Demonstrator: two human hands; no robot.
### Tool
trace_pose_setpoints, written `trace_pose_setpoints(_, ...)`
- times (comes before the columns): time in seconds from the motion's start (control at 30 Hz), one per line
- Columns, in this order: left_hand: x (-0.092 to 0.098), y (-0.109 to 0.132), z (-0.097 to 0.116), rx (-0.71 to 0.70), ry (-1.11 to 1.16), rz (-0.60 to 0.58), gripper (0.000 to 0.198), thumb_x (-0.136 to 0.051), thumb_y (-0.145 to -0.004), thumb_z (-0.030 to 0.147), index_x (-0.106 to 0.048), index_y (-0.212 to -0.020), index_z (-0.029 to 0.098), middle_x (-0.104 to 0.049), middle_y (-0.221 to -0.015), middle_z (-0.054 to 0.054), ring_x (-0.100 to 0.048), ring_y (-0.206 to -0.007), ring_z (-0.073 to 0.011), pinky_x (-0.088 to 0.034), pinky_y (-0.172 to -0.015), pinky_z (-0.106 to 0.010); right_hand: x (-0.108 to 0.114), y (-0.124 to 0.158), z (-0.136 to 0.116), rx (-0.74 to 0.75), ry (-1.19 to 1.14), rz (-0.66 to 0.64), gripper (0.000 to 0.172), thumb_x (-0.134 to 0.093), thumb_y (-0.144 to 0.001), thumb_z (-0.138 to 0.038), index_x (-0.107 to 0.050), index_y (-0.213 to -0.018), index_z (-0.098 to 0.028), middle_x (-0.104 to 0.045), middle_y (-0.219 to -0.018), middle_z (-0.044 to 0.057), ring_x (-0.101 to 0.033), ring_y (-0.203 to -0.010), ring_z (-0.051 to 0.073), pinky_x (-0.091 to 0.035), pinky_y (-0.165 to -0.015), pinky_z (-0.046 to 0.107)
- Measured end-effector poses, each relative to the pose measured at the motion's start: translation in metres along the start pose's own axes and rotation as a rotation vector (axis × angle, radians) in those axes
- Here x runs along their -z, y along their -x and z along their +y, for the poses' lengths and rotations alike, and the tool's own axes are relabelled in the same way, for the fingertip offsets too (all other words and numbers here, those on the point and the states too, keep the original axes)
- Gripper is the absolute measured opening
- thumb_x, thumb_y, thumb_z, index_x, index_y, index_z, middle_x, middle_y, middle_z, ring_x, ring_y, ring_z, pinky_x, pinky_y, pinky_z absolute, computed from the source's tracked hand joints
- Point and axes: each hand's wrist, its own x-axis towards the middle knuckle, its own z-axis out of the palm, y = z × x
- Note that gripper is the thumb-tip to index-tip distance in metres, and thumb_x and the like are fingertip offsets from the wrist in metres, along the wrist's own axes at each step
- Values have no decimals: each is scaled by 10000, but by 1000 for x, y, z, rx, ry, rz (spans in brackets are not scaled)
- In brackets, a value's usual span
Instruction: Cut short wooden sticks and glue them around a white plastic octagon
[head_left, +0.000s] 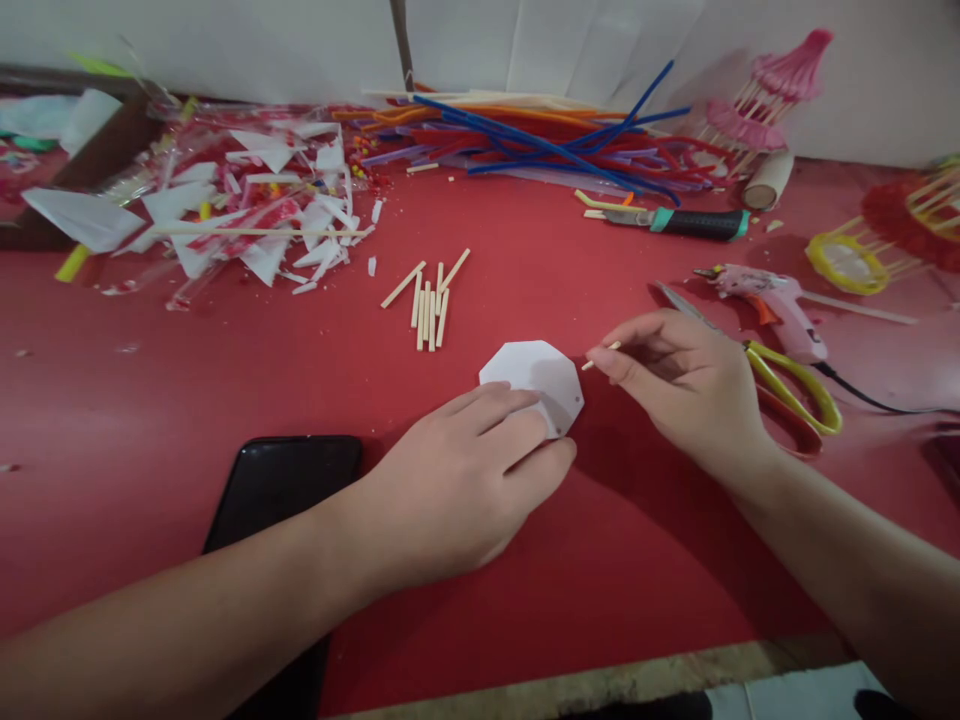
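A white octagonal paper piece (536,378) lies on the red table (225,360). My left hand (461,485) rests on its near edge, fingers pressed down on the paper to hold it flat. To the right of the octagon, my right hand (686,385) pinches a short wooden stick (600,356) between thumb and fingers, its tip pointing at the octagon's right edge. A small cluster of several cut wooden sticks (429,303) lies just beyond the octagon.
A black phone (281,490) lies under my left forearm. Yellow-handled scissors (795,385), a pink glue gun (772,305) and a cutter (686,222) sit at the right. Paper scraps (247,215) are heaped at the back left, pipe cleaners (540,140) at the back.
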Motion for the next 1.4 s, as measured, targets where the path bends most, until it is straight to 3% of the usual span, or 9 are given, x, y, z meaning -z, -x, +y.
trace_pose_setpoints(0.1, 1, 1, 3, 2, -32, 26, 271, -467, -941, 85, -711, -1036, 154, -742, -964, -61, -687, -1026, -257, -503, -1052, -495, 1, -2, 2, 31, 9, 21, 66, -761, -827, -276, -718, -862, -241, -772, -916, 9, -736, -845, 161, -601, -729, 262)
trace_pose_setpoints(0.2, 4, 2, 4, 106, -68, 81, 261, -555, -934, 159, -650, -1178, 167, -728, -1138, -79, -652, -1139, -278, -436, -1119, -513, 1, -3, 3, 27, -8, 0, 66, -748, -839, -261, -730, -900, -242, -783, -925, 17, -746, -855, 173, -611, -750, 284)
trace_pose_setpoints(0.3, 3, 3, 3, 299, -66, 90, 663, -669, -890, 454, -459, -1401, 88, -591, -1393, -203, -513, -1333, -380, -401, -1142, -564, 1, -4, 4, 3, -44, -35, 97, -713, -872, -269, -730, -965, -244, -790, -911, 18, -753, -833, 174, -621, -780, 310)
trace_pose_setpoints(0.4, -3, 5, 2, 361, -15, 43, 1027, -676, -786, 693, -314, -1465, 13, -504, -1452, -291, -423, -1397, -444, -398, -1137, -596, 2, -4, 5, 7, -33, -41, 135, -695, -889, -283, -735, -1012, -246, -795, -924, 24, -757, -838, 181, -628, -813, 337)
trace_pose_setpoints(0.57, -9, 5, 0, 342, 50, 18, 865, -662, -885, 499, -242, -1483, 35, -466, -1493, -278, -422, -1415, -398, -411, -1140, -550, 2, -2, 5, 25, -19, -58, 215, -677, -904, -272, -718, -1114, -249, -795, -1000, 34, -763, -904, 191, -628, -842, 347)
trace_pose_setpoints(0.7, -9, 3, -6, 377, 73, -2, 821, -694, -875, 401, -250, -1487, 79, -508, -1466, -242, -494, -1347, -392, -464, -1078, -547, 0, 1, 2, 71, 13, -43, 204, -699, -888, -246, -710, -1091, -265, -794, -983, 17, -759, -924, 185, -624, -812, 314)
trace_pose_setpoints(1.0, -13, 6, -9, 413, 166, 52, 930, -741, -801, 579, -258, -1465, 144, -471, -1477, -251, -443, -1390, -426, -440, -1097, -609, -1, 6, 5, 203, 230, -1, 79, -722, -870, -345, -737, -920, -285, -784, -928, 11, -749, -828, 204, -622, -767, 357)
trace_pose_setpoints(1.17, -14, 6, -7, 412, 195, 156, 876, -724, -847, 465, -189, -1472, 164, -288, -1557, -279, -281, -1498, -409, -393, -1151, -619, 0, 5, 5, 243, 287, 12, 74, -728, -864, -360, -735, -912, -303, -782, -928, 4, -743, -830, 202, -617, -751, 349)
trace_pose_setpoints(1.4, -16, 5, -10, 390, 229, 108, 802, -692, -869, 364, -172, -1453, 185, -397, -1510, -270, -465, -1394, -385, -394, -1129, -650, -2, 4, 4, 210, 253, -2, 80, -728, -860, -375, -732, -871, -295, -780, -897, 5, -745, -823, 208, -617, -745, 357)
